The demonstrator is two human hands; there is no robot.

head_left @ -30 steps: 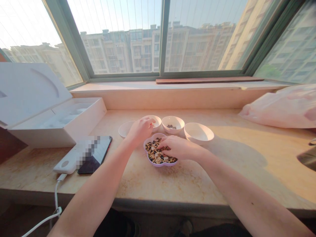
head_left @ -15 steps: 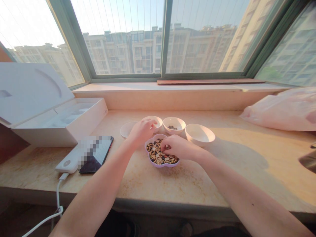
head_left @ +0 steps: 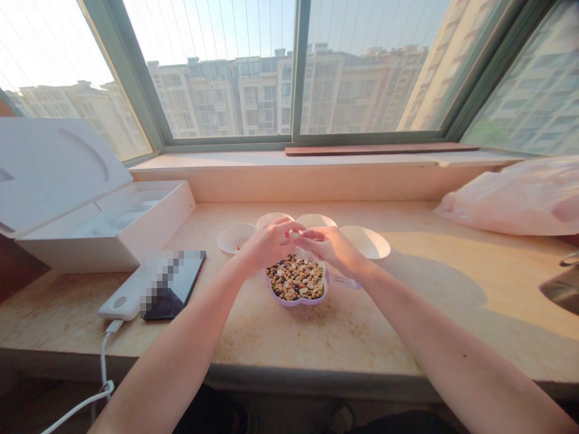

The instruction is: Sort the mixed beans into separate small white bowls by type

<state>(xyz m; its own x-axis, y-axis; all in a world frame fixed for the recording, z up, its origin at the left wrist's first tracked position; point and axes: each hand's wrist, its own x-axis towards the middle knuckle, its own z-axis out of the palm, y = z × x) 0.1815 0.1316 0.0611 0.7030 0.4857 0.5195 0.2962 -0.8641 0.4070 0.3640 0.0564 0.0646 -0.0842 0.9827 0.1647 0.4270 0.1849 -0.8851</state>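
Observation:
A purple flower-shaped dish (head_left: 296, 299) of mixed beans and nuts sits on the stone sill. Behind it stand several small white bowls: one at the left (head_left: 235, 237), two in the middle (head_left: 271, 218), and one at the right (head_left: 371, 240). My left hand (head_left: 266, 244) and my right hand (head_left: 328, 246) hover above the dish's far edge, fingertips almost meeting. Both are pinched, each seemingly on a small piece I cannot make out.
An open white box (head_left: 106, 220) stands at the left, with a phone (head_left: 174, 286) and a white power bank (head_left: 124, 298) with cable in front of it. A pink plastic bag (head_left: 511, 196) lies at the right. The window runs along the back.
My right hand has lifted out of the purple dish and moved back and up toward my left hand, which shifted slightly right. The fingertips now nearly meet over the middle bowls.

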